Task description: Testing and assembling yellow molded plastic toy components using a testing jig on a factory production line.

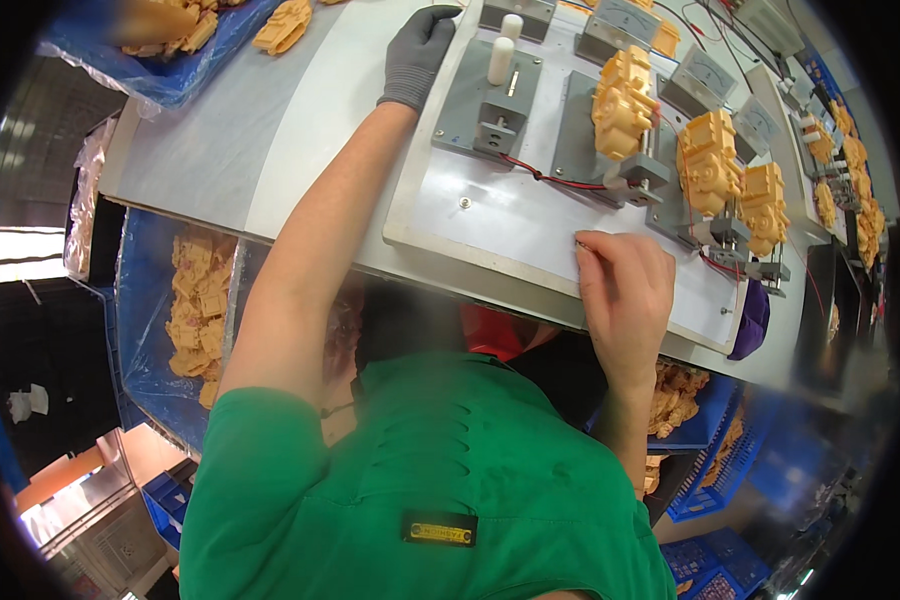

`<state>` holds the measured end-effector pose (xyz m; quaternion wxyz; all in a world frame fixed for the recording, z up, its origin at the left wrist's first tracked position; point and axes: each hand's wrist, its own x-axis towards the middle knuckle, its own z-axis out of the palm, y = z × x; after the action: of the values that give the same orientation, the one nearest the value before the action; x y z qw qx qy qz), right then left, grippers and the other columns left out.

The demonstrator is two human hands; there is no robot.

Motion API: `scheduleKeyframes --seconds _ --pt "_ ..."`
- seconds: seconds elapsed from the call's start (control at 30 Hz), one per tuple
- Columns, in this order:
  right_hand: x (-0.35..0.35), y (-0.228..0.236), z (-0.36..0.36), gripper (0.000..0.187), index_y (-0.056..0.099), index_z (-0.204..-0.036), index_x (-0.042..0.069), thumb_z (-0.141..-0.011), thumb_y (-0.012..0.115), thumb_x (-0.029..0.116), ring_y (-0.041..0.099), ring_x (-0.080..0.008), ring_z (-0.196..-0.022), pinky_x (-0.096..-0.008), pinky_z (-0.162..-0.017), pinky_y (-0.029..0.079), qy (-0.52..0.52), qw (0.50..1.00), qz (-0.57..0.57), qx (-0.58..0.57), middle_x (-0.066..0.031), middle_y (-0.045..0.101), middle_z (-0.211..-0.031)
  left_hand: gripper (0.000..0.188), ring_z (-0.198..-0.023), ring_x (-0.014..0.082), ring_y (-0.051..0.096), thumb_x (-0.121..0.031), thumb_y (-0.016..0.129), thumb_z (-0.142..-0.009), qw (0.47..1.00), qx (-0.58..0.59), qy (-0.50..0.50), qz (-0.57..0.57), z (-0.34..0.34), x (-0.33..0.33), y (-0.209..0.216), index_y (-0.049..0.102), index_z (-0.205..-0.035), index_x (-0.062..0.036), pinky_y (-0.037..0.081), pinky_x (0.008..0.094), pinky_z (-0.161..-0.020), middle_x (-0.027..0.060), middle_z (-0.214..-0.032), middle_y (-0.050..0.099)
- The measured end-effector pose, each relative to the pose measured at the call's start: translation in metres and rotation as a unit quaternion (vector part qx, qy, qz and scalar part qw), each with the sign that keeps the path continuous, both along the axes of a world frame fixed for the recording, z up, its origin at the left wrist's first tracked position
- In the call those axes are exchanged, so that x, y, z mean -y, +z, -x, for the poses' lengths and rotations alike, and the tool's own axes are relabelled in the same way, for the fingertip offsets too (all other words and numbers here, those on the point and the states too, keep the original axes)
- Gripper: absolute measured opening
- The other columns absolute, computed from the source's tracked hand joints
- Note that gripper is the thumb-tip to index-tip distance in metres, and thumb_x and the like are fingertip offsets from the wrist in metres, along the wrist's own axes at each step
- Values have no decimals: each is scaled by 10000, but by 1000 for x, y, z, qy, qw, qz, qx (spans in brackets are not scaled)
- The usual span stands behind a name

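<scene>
My left hand, in a grey knit glove, rests at the left edge of a white board; its bent fingers are partly hidden. Over the board's front part, my bare right hand has thumb and forefinger pressed together on something too small to make out. Between the hands stands a grey fixture with a white peg upright on it. Farther right, tan moulded plastic housings sit on similar fixtures, with another housing beyond my right hand.
Grey dial meters line the back, with red and black wires across the board. A blue-lined bin of tan parts stands far left. More parts fill a crate below the table. Purple cloth hangs at the right corner.
</scene>
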<state>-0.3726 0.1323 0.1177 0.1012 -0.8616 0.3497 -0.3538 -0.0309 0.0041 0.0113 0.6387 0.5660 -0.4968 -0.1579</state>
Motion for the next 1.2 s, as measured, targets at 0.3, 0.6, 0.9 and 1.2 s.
scheduleKeyframes --seconds 0.3,0.6,0.9,1.2 --pt "1 -3 2 128 658 -896 101 -783 716 91 578 -212 -779 -338 -739 393 -2 1000 -2 18 -20 586 -813 289 -929 108 612 -203 555 -961 999 -10 8 -36 -19 9 -10 646 -1177 -34 477 247 -861 51 -1043 684" --pt "1 -4 1 129 653 -889 98 -777 716 86 575 -213 -772 -341 -738 390 -2 1000 4 17 -21 581 -800 302 -950 110 616 -230 560 -954 998 32 24 -40 -20 8 -11 647 -1177 -45 472 249 -880 59 -1057 686" --pt "0 -2 -1 124 648 -875 98 -772 716 84 573 -211 -770 -337 -735 385 -8 1000 -11 15 -22 574 -790 294 -934 102 613 -227 560 -953 998 18 29 -52 -9 1 -2 655 -1172 -55 474 245 -864 46 -1047 686" --pt "1 -2 -4 116 635 -857 94 -770 711 78 565 -206 -759 -335 -732 379 -11 999 -28 14 -18 560 -779 290 -921 99 614 -231 563 -953 997 24 41 -58 -4 -2 0 661 -1162 -56 477 247 -853 45 -1028 690"
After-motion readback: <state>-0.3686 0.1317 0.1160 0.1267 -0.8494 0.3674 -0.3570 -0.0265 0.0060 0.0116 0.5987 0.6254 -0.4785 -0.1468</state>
